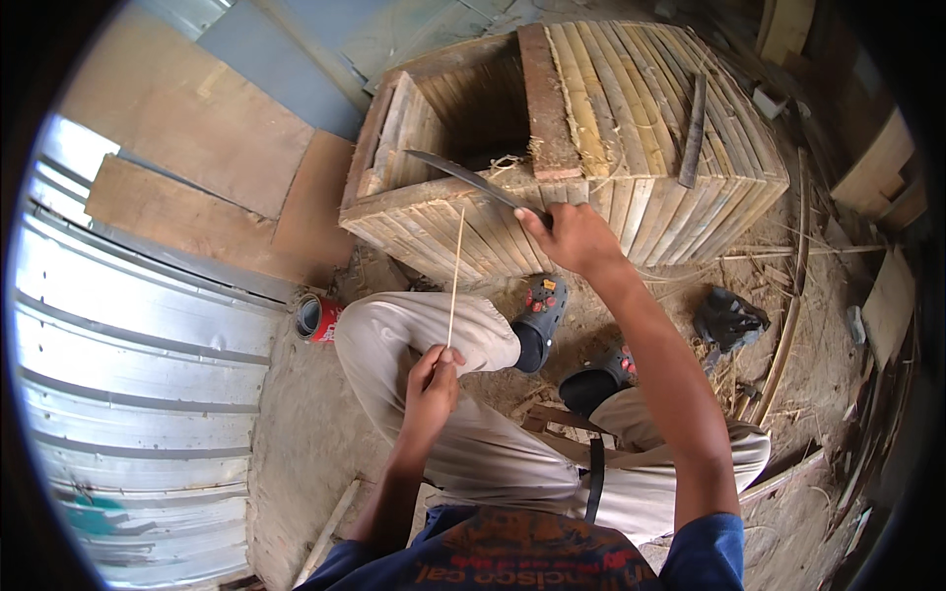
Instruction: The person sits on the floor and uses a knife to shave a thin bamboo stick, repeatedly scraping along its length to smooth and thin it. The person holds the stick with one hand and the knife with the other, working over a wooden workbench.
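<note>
Apparently, stick [456, 277] endwise in left grip [433, 384]

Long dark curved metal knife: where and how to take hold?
Probably best at the end opposite its tip, coming from the right: the long bare blade of the knife extends left and narrows to a point, while the right grip wraps the other end.

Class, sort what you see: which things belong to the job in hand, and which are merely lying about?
Part of the job:
knife, in the right hand
thin stick, in the left hand
probably the slatted box

Apparently just lying about:
red can
black bag
</note>
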A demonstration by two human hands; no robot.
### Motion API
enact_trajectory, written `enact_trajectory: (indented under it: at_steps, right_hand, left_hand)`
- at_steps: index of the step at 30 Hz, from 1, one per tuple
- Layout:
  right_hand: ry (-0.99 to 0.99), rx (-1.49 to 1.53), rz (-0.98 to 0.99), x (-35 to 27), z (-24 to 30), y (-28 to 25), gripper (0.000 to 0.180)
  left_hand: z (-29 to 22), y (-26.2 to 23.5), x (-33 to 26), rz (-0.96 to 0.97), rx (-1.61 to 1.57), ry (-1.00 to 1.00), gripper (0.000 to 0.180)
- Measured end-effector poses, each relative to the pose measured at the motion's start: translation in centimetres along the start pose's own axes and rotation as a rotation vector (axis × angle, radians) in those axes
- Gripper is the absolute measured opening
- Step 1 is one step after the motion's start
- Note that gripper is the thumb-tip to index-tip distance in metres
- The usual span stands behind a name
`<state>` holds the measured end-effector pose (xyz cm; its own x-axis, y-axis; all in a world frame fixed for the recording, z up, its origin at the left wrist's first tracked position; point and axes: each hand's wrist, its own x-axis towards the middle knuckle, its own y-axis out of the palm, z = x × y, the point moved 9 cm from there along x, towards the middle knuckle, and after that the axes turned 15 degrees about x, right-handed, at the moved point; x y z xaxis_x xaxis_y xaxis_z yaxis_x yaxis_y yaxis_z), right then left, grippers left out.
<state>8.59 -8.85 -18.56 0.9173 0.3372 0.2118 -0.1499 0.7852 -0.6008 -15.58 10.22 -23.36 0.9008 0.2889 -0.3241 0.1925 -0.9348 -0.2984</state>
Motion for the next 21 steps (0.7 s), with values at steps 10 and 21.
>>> enact_trajectory:
  at_steps: [10,21]
  right_hand:
    - [0.252,0.863,-0.135,-6.3,-2.3,-2.6,0.026]
    - [0.296,0.903,-0.314,-8.3,-3.4,-5.2,0.05]
  left_hand:
    - [-6.3,6.3,2.0,0.103,-0.098,0.202,0.022]
    - [-7.6,7.8,3.6,0.112,0.062,0.182,0.02]
